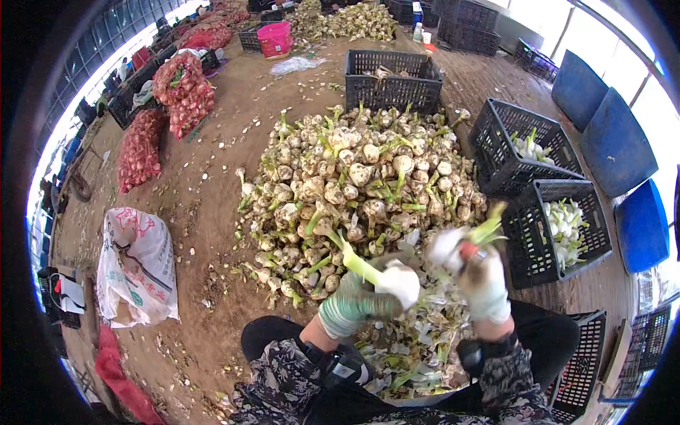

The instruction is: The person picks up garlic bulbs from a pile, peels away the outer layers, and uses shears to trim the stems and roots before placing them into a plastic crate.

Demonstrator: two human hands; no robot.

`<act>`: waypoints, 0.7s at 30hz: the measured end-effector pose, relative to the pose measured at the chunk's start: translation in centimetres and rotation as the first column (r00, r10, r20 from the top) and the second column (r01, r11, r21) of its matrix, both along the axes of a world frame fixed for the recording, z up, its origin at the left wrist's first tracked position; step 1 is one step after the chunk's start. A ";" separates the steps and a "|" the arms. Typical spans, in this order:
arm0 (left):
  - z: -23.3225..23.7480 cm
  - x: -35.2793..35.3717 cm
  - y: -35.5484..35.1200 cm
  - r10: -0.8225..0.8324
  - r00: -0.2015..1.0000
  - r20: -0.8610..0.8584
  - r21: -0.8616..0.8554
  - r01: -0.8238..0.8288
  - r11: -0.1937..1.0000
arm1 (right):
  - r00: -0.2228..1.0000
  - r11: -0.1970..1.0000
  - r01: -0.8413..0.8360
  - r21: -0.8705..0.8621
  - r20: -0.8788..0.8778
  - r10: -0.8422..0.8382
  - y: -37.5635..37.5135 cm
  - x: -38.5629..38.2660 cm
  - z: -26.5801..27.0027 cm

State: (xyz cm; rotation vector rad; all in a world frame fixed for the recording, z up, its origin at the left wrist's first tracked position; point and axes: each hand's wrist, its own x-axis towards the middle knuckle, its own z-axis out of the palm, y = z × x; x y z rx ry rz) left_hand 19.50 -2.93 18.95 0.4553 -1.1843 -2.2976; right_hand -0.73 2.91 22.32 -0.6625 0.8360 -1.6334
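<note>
My left hand (pixel 365 301), in a white and green glove, is closed round a white peeled bulb (pixel 399 285) whose green stalk points up and left. To its right, my right hand (pixel 482 280), also gloved, is raised and blurred by motion. Its fingers are wrapped round something with a red part (pixel 469 250), too blurred to name. A whitish bulb with a green stalk (pixel 487 227) shows at those fingers. In front of both hands lies a large heap of dirty bulbs (pixel 354 184) with green stalks. Loose peelings (pixel 414 347) cover the ground between my legs.
Black crates with white bulbs stand at the right (pixel 513 237) (pixel 489 152). Another black crate (pixel 393 92) sits behind the heap. A white sack (pixel 138 273) and red net bags (pixel 142 152) are at the left. Blue panels (pixel 616 145) lean at the far right.
</note>
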 end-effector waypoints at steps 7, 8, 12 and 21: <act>0.4 -0.5 -0.1 0.109 0.987 0.115 -0.371 -0.059 0.927 | -0.064 0.753 -0.133 0.644 -0.764 0.642 3.1 -3.8 -8.4; -0.1 -0.4 0.0 0.167 0.976 0.141 -0.538 -0.066 0.841 | 0.273 0.768 -0.133 0.626 -0.722 0.636 2.6 -3.7 -6.7; -0.1 -1.5 0.7 0.147 0.980 0.132 -0.417 -0.079 0.906 | 0.742 0.878 -0.366 0.307 -0.473 0.475 0.6 -1.0 -2.2; -1.8 -1.3 0.7 0.089 0.972 0.217 -0.199 -0.045 0.979 | 0.826 0.866 -0.373 0.333 -0.305 0.473 1.4 -0.5 -1.4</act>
